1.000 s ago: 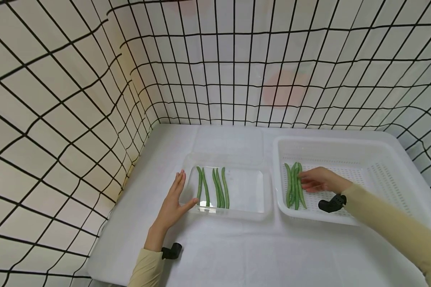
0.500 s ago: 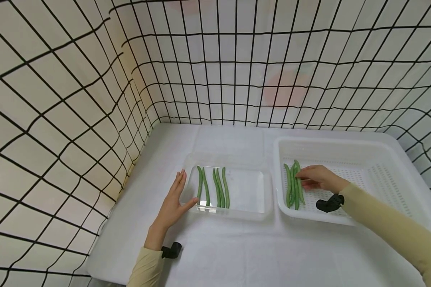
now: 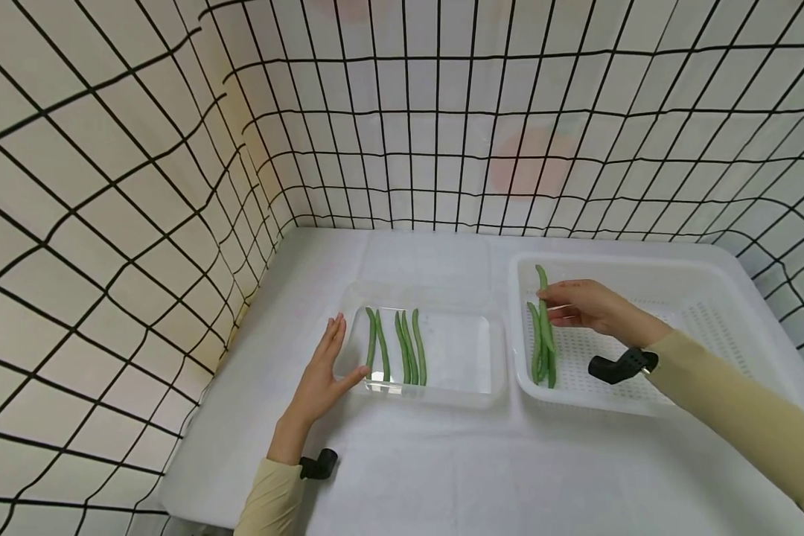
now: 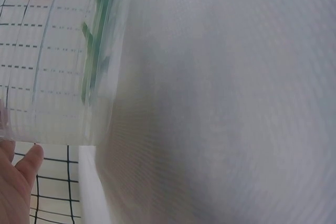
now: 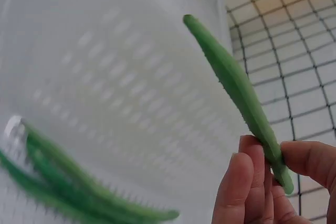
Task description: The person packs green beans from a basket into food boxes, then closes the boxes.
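Note:
My right hand pinches a green bean between thumb and fingers, close to one end. In the head view that bean slants up above several other green beans at the left side of the white perforated basket. My left hand lies at the left side of a clear plastic container, fingers straight and thumb at its front left corner. Inside the container, several green beans lie side by side, two at the left and others nearer the middle. The left wrist view shows the container's clear wall.
Container and basket stand side by side on a white-covered table. Black wire grid panels rise behind the table and along its left.
My right hand has lifted a green bean from the bunch in the basket, moving up and slightly left with it. The left hand and the container's beans have stayed put.

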Available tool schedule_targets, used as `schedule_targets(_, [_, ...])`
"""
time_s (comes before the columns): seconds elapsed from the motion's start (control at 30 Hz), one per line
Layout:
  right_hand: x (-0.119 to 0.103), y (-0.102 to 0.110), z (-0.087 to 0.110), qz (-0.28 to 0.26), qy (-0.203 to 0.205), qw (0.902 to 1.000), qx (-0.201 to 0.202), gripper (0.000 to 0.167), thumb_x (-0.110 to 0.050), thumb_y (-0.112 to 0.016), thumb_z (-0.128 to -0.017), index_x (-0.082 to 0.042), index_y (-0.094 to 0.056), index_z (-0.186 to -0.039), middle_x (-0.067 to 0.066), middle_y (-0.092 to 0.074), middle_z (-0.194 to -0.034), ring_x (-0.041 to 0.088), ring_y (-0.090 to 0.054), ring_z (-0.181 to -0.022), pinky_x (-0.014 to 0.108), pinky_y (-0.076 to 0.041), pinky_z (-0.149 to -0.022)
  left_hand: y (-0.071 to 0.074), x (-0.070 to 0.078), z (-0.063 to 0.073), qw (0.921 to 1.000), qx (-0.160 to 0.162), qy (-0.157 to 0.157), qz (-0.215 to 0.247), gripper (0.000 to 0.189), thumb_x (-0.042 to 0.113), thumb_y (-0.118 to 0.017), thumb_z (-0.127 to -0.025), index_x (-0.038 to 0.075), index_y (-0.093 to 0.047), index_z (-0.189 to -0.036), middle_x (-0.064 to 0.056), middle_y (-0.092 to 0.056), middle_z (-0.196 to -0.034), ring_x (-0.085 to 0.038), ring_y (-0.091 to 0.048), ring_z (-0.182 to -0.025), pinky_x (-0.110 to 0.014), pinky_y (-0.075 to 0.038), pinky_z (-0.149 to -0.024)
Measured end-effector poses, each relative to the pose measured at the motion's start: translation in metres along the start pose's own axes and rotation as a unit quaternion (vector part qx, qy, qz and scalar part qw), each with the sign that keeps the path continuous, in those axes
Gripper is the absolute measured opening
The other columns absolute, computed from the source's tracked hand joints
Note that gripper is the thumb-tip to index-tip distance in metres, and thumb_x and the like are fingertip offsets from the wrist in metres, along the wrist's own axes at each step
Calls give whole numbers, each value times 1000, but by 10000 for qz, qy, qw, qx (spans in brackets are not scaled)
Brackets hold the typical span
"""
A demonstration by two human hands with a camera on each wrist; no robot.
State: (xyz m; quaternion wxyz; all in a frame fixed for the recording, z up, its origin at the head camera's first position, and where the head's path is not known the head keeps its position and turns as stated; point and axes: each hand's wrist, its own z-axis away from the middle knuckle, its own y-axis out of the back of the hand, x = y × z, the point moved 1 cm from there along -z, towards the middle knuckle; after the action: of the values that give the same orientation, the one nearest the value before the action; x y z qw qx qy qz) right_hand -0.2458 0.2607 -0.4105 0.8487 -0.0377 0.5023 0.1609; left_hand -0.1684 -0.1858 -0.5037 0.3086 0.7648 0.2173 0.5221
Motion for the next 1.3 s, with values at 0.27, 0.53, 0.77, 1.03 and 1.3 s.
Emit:
schedule_targets(0.27, [-25,-53,-10,-62,341,9984,-444,28,-18,-62,-93,3,-56,-112,6,-61,-92,14,-63,-76,29,-54,-75,0,-3,1,10000,-7,70,63,93,42,-71,-84,11,-16,-153,-6,-11,-158,-20,-5,-143,-56,-20,-107])
schedule_targets(0.53, [-30,-110,-35,290,285,9973,-619,37,-19,-64,-92,6,-55,-118,11,-62,-94,15,-65,-73,31,-55,-73,-1,-3,2,9999,-56,93,95,93,43,-70,-85,14,-14,-153,0,-9,-158,-19,-4,-143,-55,-19,-108])
schedule_targets(0.77, [-21,-146,-51,474,20,9957,-801,32,-14,-64,-92,8,-57,-115,11,-63,-90,15,-65,-65,30,-55,-67,-2,-3,2,9999,-55,83,89,94,43,-70,-84,14,-14,-153,-1,-9,-158,-19,-5,-143,-55,-20,-107])
schedule_targets(1.03, [-14,-164,-62,611,-212,9943,-849,24,-11,-64,-91,6,-58,-108,21,-62,-102,15,-65,-64,30,-56,-64,-1,-2,2,10000,-16,4,41,93,42,-71,-84,13,-15,-153,0,-10,-158,-21,-6,-143,-56,-22,-106])
schedule_targets(1.3, [-8,-168,-68,797,-350,9927,-833,21,-9,-63,-91,6,-60,-105,17,-63,-93,17,-65,-65,31,-56,-65,1,-3,1,10000,22,-29,42,93,42,-70,-84,15,-14,-153,1,-9,-158,-21,-6,-143,-56,-22,-106])
